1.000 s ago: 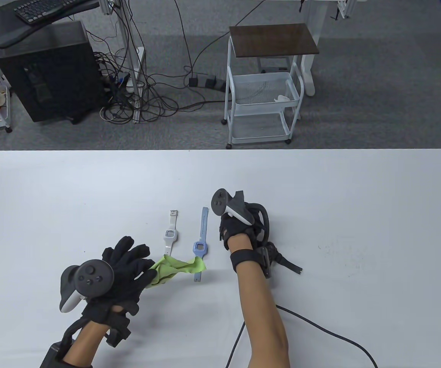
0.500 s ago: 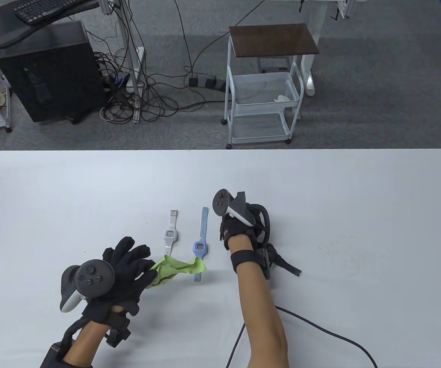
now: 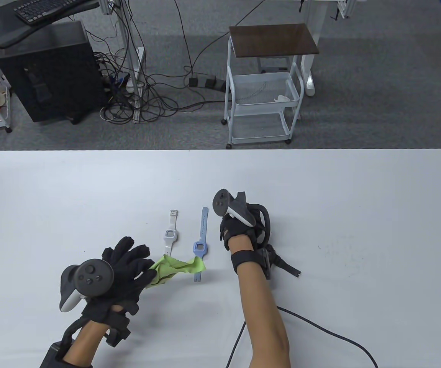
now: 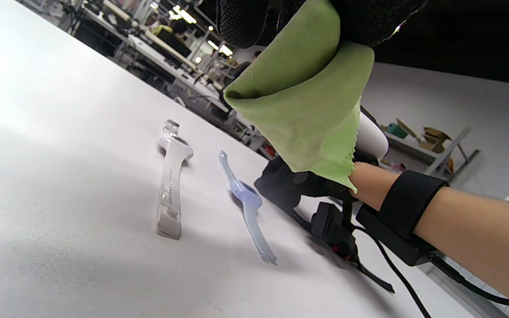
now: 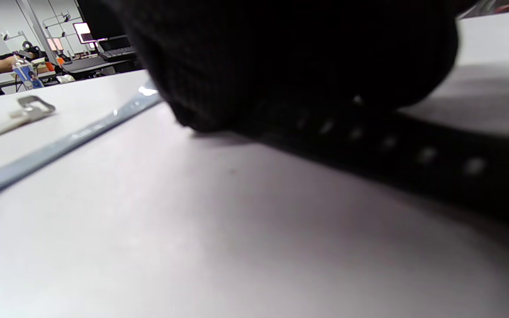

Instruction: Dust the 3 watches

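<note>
Fingers of the left hand [image 3: 128, 268] pinch a crumpled lime-green microfibre cloth [image 3: 174, 269], raised over the near strap ends of a white plastic watch [image 3: 169, 237] and a pale blue plastic watch [image 3: 199, 247]. Right hand [image 3: 239, 226] rests on a black perforated watch strap [image 5: 413, 154]; its grip I cannot tell. Best to pin each strap, then wipe lightly. No containers on the white table [image 3: 358, 191].

White watch [image 3: 170, 237] lies flat, strap running near to far, buckle at the far end. Blue watch [image 3: 200, 245] lies just to its right, parallel. Black watch [image 5: 413, 159] lies flat under my right hand [image 3: 239, 226]. Green cloth [image 3: 174, 269], pinched in my left hand [image 3: 124, 272], overlaps both near strap ends.
</note>
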Action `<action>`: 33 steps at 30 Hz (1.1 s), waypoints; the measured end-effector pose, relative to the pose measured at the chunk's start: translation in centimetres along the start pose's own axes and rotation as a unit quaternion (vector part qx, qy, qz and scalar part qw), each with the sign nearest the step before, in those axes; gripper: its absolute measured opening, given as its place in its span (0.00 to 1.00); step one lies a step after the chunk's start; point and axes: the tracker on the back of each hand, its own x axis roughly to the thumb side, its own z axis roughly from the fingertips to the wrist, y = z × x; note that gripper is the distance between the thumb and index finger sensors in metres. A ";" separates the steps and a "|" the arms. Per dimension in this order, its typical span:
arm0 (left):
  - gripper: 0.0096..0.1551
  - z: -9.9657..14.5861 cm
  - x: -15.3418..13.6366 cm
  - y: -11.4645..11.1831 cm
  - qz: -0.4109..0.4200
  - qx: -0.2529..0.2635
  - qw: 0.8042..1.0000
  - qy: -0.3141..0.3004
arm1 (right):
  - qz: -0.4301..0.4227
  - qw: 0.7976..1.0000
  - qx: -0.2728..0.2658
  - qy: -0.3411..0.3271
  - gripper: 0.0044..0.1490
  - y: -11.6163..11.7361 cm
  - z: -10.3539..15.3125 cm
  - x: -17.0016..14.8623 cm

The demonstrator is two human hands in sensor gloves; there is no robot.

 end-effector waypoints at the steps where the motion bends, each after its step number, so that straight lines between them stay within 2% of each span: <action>1: 0.24 0.0 0.0 0.0 0.001 0.000 1.000 0.000 | 0.003 1.000 0.003 -0.002 0.19 0.0 0.0 0.1; 7: 0.24 0.0 -0.1 0.1 0.005 0.002 1.000 0.000 | -0.002 1.000 0.019 -0.011 0.20 -0.1 0.1 0.0; 9: 0.24 0.0 -0.2 0.1 0.008 0.003 1.000 0.001 | -0.033 0.999 0.018 -0.024 0.20 -0.2 0.2 -0.4; 17: 0.24 0.0 -0.2 0.2 0.010 0.002 1.000 -0.002 | -0.121 0.991 -0.030 -0.044 0.21 -1.1 1.2 -2.2; 26: 0.24 0.0 -0.5 0.6 0.022 0.014 1.000 0.003 | -0.207 0.969 -0.084 -0.101 0.22 -3.8 3.0 -2.8; 33: 0.24 0.2 -0.5 0.9 0.036 0.029 0.999 -0.003 | -0.260 0.941 -0.142 -0.165 0.24 -6.6 5.4 -2.6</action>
